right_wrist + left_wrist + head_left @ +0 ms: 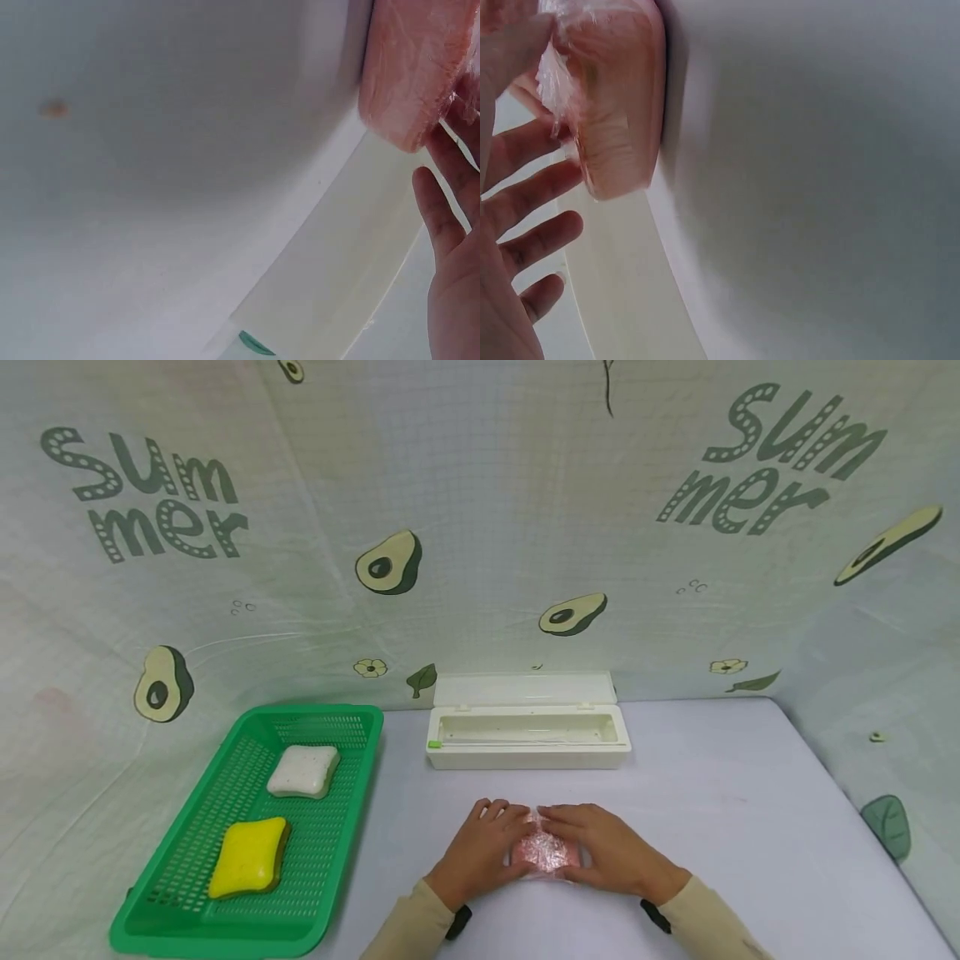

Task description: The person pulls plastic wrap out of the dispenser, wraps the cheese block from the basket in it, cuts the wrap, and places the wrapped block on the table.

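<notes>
Film-wrapped pink sponge (547, 850) sits on near side of white wrap dispenser (528, 758). Left hand (487, 852) and right hand (618, 852) flank it, fingers loosely extended, touching, no firm grip. I'd flatten loose film (551, 84) outward, lightly. Green basket (354, 827) left of dispenser: 2 more sponges (249, 857).

Left hand (487, 852) and right hand (611, 852) are bare. Left sleeve (411, 925) and right sleeve (708, 920) are long and beige, ending near the hands. Beside each sleeve's end shows 1 small black piece (458, 923), probably a strap, partly hidden.
</notes>
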Action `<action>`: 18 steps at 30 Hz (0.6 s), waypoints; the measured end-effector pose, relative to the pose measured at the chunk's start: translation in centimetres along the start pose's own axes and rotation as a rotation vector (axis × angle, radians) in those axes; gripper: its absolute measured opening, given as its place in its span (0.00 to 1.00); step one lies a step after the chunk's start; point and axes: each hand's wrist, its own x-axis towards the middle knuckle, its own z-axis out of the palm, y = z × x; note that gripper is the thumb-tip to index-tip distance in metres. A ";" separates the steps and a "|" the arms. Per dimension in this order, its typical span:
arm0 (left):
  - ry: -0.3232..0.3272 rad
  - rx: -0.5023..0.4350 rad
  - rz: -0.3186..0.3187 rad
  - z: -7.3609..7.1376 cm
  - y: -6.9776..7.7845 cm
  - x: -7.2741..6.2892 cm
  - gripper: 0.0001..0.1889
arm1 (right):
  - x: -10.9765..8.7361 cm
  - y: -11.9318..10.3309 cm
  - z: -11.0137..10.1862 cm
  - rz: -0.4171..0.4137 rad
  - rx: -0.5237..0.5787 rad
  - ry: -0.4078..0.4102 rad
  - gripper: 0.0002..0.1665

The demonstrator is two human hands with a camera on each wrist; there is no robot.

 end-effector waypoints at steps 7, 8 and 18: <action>-0.009 0.011 0.008 0.1 0.9 0.0 0.28 | -0.3 -0.3 -0.2 -0.032 -0.048 0.004 0.38; -0.008 0.018 0.014 0.1 1.0 -0.1 0.28 | -0.3 -0.4 -0.2 -0.035 -0.052 0.008 0.38; -0.055 0.076 0.015 -0.4 1.4 -0.3 0.24 | -0.7 -0.8 -0.4 -0.049 -0.120 -0.036 0.34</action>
